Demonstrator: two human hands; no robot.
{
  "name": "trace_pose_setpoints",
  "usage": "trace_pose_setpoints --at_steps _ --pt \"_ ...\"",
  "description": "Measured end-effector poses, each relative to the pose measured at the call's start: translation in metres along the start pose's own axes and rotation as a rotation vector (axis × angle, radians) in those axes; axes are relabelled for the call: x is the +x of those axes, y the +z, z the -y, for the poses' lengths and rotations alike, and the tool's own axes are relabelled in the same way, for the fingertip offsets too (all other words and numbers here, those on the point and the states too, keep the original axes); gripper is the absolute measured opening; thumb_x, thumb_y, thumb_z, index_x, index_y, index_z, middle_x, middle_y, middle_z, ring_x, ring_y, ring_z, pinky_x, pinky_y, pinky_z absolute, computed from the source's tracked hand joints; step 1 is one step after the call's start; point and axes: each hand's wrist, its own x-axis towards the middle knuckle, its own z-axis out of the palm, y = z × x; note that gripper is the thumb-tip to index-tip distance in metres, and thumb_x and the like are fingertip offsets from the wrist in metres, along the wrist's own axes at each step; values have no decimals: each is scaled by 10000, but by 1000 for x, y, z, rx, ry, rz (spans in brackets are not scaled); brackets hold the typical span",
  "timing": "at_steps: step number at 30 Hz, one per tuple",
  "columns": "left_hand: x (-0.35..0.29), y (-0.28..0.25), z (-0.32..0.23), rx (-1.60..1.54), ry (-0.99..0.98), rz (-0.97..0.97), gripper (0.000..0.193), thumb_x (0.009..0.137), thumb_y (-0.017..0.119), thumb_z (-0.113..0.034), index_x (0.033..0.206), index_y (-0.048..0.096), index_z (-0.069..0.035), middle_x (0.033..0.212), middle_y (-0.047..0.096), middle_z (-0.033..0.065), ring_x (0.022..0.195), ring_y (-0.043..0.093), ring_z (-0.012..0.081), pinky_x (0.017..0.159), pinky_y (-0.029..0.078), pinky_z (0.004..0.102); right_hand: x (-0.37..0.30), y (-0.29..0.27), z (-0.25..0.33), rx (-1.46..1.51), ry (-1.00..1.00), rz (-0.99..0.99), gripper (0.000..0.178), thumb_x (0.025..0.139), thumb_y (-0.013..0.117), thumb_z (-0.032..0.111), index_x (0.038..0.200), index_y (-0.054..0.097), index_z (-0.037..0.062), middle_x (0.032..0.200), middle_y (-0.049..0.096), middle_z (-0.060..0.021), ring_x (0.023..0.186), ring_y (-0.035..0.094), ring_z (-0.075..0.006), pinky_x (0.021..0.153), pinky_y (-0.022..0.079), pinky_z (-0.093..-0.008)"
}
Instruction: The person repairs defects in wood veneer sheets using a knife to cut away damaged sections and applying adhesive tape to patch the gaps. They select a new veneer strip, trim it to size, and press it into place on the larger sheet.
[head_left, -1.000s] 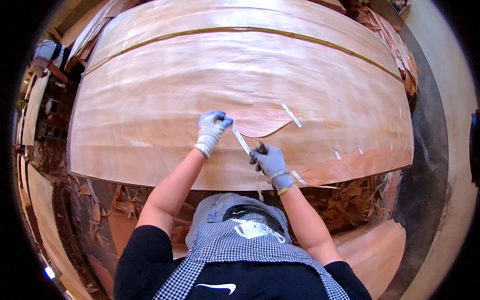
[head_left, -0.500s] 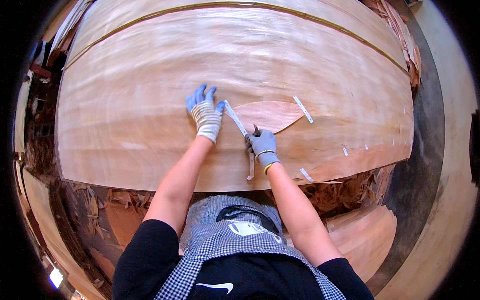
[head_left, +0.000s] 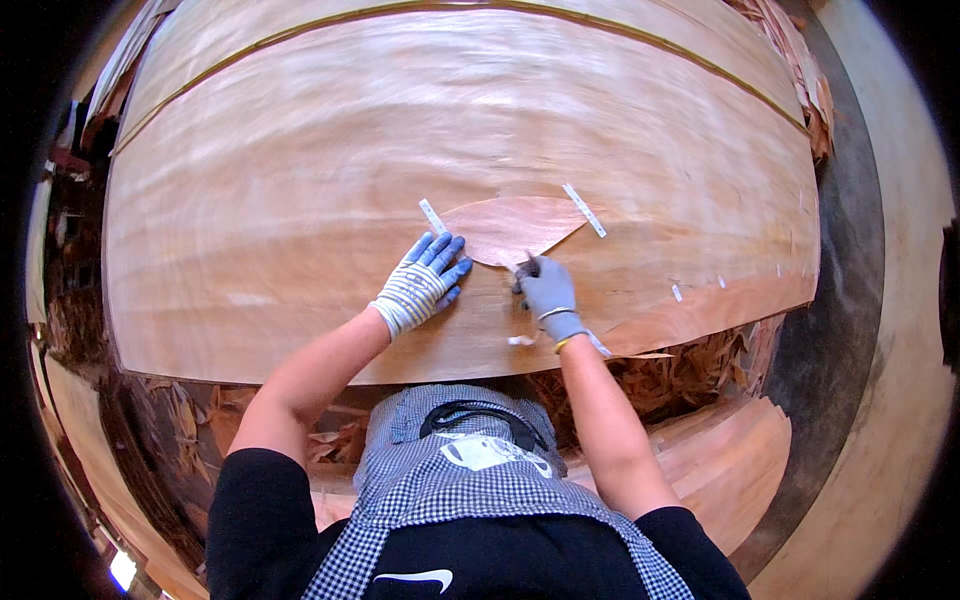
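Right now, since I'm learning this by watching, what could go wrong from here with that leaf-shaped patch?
The loose white strip below the right hand might stick to the veneer sheet or the glove. The left hand lies by the patch's left end, so a sideways push could shift it. Its upper edge shows no tape between the two end strips, so it could perhaps lift.

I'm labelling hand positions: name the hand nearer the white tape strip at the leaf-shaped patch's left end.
Left: the left hand has its fingertips at the lower end of the white tape strip; the right hand is farther off, by the near edge of the patch.
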Motion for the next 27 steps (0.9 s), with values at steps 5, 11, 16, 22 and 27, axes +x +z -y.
trace_pose_setpoints --at_steps 5,11,16,22,27 --pt "37 10 -38 -42 -104 -144 465 717 591 -236 1142 508 -65 1263 439 144 1171 401 314 1022 247 461 -10 -20 -4 427 328 70 173 803 608 177 759 599 10 626 608 -67 439 516 -103 369 398 -261" --pt "59 44 -57 -108 112 -71 405 786 494 -205 1154 499 -37 1249 452 154 1181 402 287 1028 259 429 -5 -11 -56 -354 -368 -258 172 783 596 142 805 593 -29 647 621 -89 466 550 -162 399 430 -282" --pt "70 13 -29 -389 -40 -62 313 762 500 -151 1046 538 -24 1051 544 182 978 494 345 870 386 415 -5 -63 -40 -124 -11 -81 171 776 579 119 850 575 -35 689 631 -112 503 571 -152 406 436 -257" --pt "-4 2 9 14 -504 -403 422 737 510 -78 1156 504 -35 1185 512 153 1127 439 333 986 297 438 -38 -33 17 379 135 256 168 804 563 88 898 535 -49 619 602 -105 472 569 -149 384 440 -262" --pt "7 18 -51 3 -278 -197 468 736 534 -143 1190 478 -41 1299 414 139 1221 362 300 1043 225 441 -15 12 -1 324 248 136 138 820 564 96 803 577 -41 635 597 -91 467 566 -136 377 439 -248"
